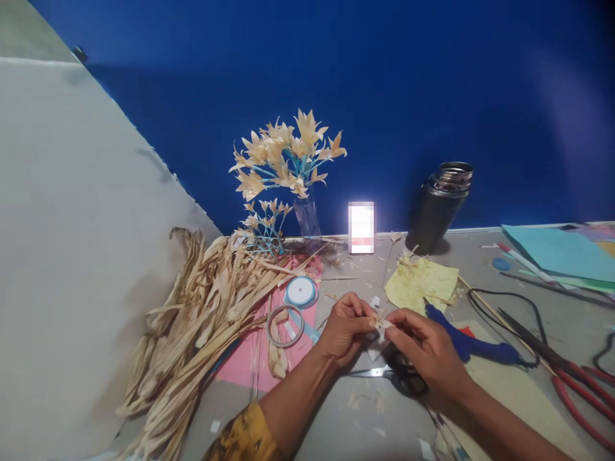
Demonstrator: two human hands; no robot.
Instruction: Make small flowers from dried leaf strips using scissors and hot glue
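Between my two hands, above the table, is a small pale husk flower [381, 321] with pointed petals. My left hand [346, 326] pinches it from the left with thumb and fingers. On its other side, my right hand [425, 349] holds a petal between thumb and forefinger. Small black-handled scissors [406, 378] lie beneath my hands, partly covered by the right one. A blue glue gun [473, 339] rests just beyond my right hand. To the left of my hands are a roll of light blue ribbon [301, 292] and a ring of tape [268, 328].
Dried corn husks [192, 326] are heaped at left, partly over pink paper [240, 368]. Behind stand a clear vase [307, 221] of husk flowers [273, 153] and a dark flask [439, 208]. Large red-handled shears [562, 368] lie at right, near yellow paper [432, 278] and blue paper [562, 253].
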